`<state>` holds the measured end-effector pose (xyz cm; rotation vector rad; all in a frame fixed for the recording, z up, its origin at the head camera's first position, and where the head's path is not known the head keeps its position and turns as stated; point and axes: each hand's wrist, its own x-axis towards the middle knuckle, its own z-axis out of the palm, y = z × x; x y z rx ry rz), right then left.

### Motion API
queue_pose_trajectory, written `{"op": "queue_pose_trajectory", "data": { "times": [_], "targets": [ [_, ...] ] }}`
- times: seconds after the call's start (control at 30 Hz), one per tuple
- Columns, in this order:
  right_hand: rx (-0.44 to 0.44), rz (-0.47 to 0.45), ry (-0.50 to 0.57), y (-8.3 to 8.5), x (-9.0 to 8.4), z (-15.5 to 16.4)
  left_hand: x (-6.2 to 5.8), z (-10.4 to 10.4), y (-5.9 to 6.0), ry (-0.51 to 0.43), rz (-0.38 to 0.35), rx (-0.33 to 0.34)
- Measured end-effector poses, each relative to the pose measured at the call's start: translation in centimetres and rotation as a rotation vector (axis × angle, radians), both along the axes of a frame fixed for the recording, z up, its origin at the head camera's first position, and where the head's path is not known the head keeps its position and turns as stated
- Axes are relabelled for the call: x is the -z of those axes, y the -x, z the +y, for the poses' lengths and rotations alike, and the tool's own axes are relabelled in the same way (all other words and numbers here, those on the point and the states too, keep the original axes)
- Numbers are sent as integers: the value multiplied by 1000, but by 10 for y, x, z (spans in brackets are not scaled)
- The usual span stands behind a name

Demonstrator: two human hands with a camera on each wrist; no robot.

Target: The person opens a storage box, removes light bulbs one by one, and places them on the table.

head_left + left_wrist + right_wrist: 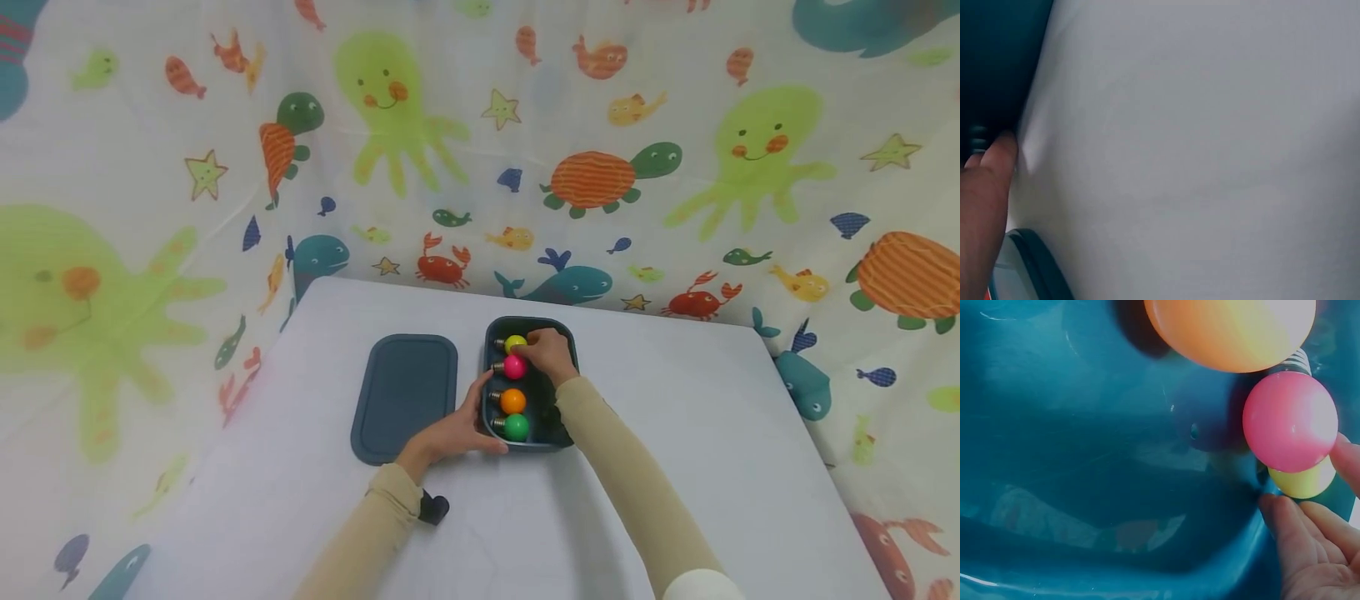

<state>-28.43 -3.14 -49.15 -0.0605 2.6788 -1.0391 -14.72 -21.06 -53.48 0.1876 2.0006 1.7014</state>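
Observation:
A dark blue-green plastic box (pixel 568 392) holds a row of toy light bulbs lying along its left side, screw ends to the left. From back to front these are a yellow bulb (pixel 515 344), a pink bulb (pixel 514 367), an orange bulb (pixel 513 401) and a green bulb (pixel 516 427). My right hand (pixel 551 354) reaches into the back of the box and pinches the yellow bulb; in the right wrist view the pink bulb (pixel 1291 422) partly covers it. With thumb at the front and fingers along the left wall, my left hand (pixel 453 432) holds the box's near-left corner.
A flat dark lid (pixel 411 392) lies on the white table (pixel 675 450) left of the box. A small black object (pixel 432 507) shows beside the left cuff. Behind the table hangs a cloth (pixel 465 150) printed with sea animals.

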Motion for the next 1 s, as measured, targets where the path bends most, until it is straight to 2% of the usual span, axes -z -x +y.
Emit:
{"op": "queue_pose_trajectory", "data": {
  "times": [0.47, 0.77, 1.0],
  "targets": [
    [12, -3, -28, 10, 7, -5, -2, -1, 5, 9, -2, 11],
    [1, 5, -39, 13, -2, -2, -7, 0, 9, 20, -5, 7],
    [-15, 56, -17, 12, -10, 1, -4, -5, 11, 18, -13, -3]
  ]
}}
